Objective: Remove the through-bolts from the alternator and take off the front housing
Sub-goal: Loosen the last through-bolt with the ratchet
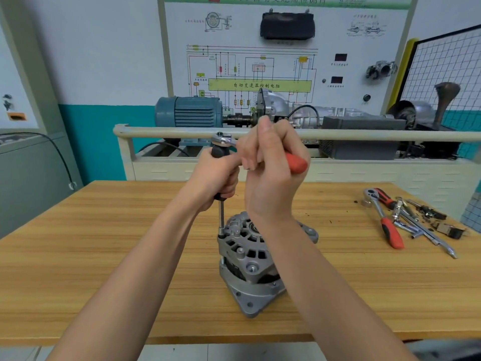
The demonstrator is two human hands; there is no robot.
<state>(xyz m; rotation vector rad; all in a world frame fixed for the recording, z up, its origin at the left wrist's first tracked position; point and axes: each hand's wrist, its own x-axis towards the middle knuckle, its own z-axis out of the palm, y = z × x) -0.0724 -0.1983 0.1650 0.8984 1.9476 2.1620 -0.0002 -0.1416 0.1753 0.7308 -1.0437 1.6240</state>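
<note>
Wooden workbench (104, 256); behind it, cream trainer stand (182, 168) with wiring-diagram panel (260, 69); white-and-teal wall (104, 100) beyond.

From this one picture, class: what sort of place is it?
Probably a car-mechanics training workshop: a wiring-diagram board on the wall, a demonstration motor below it, and an alternator with ratchets on the bench.

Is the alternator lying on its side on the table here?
No, the alternator stands upright on the wooden table, with the driver's shaft coming down onto its top edge.
</note>
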